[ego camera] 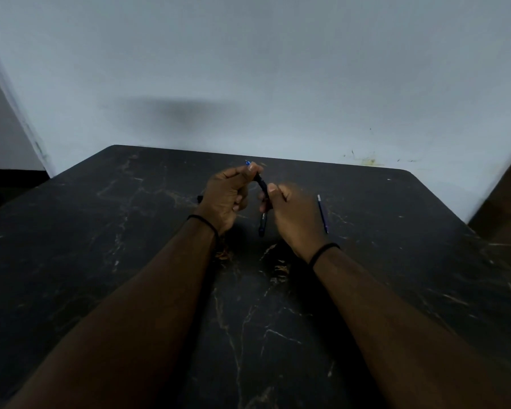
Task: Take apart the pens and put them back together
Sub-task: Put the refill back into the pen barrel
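We see both hands raised a little above the dark marbled counter (160, 290), meeting over its far half. The left hand (223, 199) pinches the upper end of a dark pen (260, 182) between thumb and curled fingers (252, 168), with a small blue tip poking out past them. The right hand (295, 216) grips the same pen lower down, its thumb and fingers wrapped round the barrel. The pen slants between the two hands, and we see a dark barrel end with a blue tip (262, 224) reaching down below the right hand toward the counter. A thin blue refill (322, 213) lies flat on the counter just beside the right hand. Each wrist wears a black band (322, 251).
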### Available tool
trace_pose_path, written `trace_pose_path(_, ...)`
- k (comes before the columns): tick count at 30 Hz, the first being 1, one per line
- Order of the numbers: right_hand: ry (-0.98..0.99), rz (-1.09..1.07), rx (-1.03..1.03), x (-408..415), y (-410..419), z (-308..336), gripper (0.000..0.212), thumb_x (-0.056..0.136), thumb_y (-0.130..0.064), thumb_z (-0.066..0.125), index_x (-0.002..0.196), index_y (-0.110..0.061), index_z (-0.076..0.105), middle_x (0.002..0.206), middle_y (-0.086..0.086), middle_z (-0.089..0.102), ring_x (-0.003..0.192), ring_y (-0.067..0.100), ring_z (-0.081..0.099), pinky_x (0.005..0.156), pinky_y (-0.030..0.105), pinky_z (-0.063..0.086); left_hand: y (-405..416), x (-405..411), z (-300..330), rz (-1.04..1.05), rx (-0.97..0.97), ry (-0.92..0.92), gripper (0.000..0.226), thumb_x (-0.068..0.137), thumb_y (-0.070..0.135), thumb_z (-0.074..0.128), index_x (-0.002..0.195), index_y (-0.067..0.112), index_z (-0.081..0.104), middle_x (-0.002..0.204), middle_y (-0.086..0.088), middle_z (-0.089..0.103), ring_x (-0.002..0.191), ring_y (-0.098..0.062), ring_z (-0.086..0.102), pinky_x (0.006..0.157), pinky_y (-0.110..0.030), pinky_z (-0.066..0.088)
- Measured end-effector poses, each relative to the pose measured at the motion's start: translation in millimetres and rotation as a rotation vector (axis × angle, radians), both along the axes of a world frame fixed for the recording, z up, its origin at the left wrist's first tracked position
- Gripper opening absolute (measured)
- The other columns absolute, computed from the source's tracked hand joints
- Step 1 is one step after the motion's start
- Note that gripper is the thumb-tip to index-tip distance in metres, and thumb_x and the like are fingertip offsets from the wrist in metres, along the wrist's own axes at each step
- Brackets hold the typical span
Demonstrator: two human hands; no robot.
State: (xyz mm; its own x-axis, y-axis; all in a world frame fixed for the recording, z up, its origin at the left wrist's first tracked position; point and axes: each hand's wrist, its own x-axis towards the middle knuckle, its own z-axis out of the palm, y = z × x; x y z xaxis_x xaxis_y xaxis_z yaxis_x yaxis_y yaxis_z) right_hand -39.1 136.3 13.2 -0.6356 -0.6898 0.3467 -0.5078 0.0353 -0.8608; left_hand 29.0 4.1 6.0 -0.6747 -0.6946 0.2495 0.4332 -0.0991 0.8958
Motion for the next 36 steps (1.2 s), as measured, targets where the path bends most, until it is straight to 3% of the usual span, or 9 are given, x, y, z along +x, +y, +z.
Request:
trace_pose_path(5,-0.091,0.036,-0.048,-1.6,3.0,-4.6,0.013,0.095,-0.024,0.064,0.096,-0.015,0.056,0.087,0.009,0.067,0.058,0.012,0.060,0.043,0.028,0.048,0.4,-0.9,-0.8,-0.013,0.000,0.003,0.018,0.095,0.015,0.060,0.084,0.012,0.075,0.070,-0.003,0.062,0.036,-0.005,0.028,0.037,-0.017,0.019)
trace_pose_path(8,-0.069,0.015,-0.075,-1.5,1.1,-3.5,0.020,0.092,-0.029,0.069,0.101,-0.017,0.056,0.093,0.006,0.069,0.072,0.016,0.064,0.056,0.024,0.048,-0.5,-0.8,-1.2,-0.028,-0.014,-0.003,0.018,0.094,0.016,0.060,0.085,0.013,0.075,0.069,-0.001,0.064,0.037,-0.004,0.029,0.035,-0.016,0.022)
trace_pose_path(13,-0.043,0.015,-0.014,-0.1,2.0,-2.9,0.036,0.105,-0.033,0.043,0.092,-0.013,0.071,0.081,0.001,0.073,0.078,0.018,0.067,0.073,0.031,0.048,-2.5,-1.6,-3.1,-0.030,-0.028,-0.012,0.018,0.095,0.016,0.060,0.085,0.013,0.075,0.068,0.000,0.064,0.037,-0.004,0.029,0.036,-0.016,0.022)
trace_pose_path(17,-0.017,0.001,-0.039,-3.8,1.3,-5.5,0.012,0.095,-0.024,0.064,0.090,-0.013,0.063,0.081,0.001,0.064,0.072,0.012,0.057,0.068,0.032,0.044,-1.5,-1.1,-3.4,-0.042,-0.052,-0.020,0.016,0.095,0.018,0.060,0.091,0.008,0.071,0.065,0.006,0.066,0.037,-0.004,0.030,0.036,-0.017,0.021)
trace_pose_path(20,-0.016,-0.021,-0.095,-2.9,1.5,-6.1,0.022,0.087,-0.019,0.074,0.098,-0.015,0.055,0.093,0.004,0.063,0.080,0.013,0.058,0.069,0.021,0.046,-0.2,-0.7,-2.9,-0.054,-0.077,-0.038,0.017,0.097,0.018,0.057,0.096,0.004,0.067,0.059,0.008,0.064,0.036,-0.003,0.029,0.035,-0.017,0.023)
trace_pose_path(24,-0.027,-0.020,-0.037,-1.0,1.8,-2.5,0.023,0.098,-0.039,0.056,0.095,-0.019,0.065,0.088,-0.004,0.071,0.081,0.011,0.066,0.071,0.029,0.048,-0.8,-0.6,-3.0,-0.047,-0.067,-0.032,0.016,0.096,0.018,0.059,0.094,0.006,0.069,0.065,0.006,0.067,0.038,-0.004,0.029,0.035,-0.017,0.022)
trace_pose_path(29,0.025,-0.028,-0.004,-3.7,1.1,-4.6,0.033,0.104,-0.030,0.047,0.089,-0.012,0.070,0.083,0.003,0.071,0.080,0.017,0.065,0.076,0.037,0.049,-0.9,-0.8,-3.7,-0.030,-0.069,-0.040,0.016,0.096,0.018,0.060,0.093,0.007,0.071,0.064,0.006,0.066,0.038,-0.004,0.030,0.035,-0.016,0.024)
trace_pose_path(32,0.009,-0.022,-0.035,-4.8,1.1,-6.1,0.013,0.096,-0.027,0.063,0.089,-0.016,0.063,0.079,-0.005,0.064,0.069,0.007,0.057,0.065,0.026,0.044,0.0,-0.2,-3.4,-0.035,-0.063,-0.044,0.016,0.095,0.018,0.060,0.092,0.007,0.071,0.069,0.004,0.068,0.038,-0.004,0.030,0.035,-0.017,0.024)
trace_pose_path(36,-0.001,-0.007,-0.039,-2.9,2.4,-5.7,0.014,0.093,-0.029,0.067,0.096,-0.019,0.058,0.089,-0.003,0.066,0.074,0.005,0.059,0.064,0.019,0.044,2.3,0.0,-1.8,-0.028,-0.051,-0.044,0.016,0.095,0.017,0.060,0.090,0.008,0.072,0.071,0.003,0.069,0.037,-0.004,0.029,0.035,-0.017,0.022)
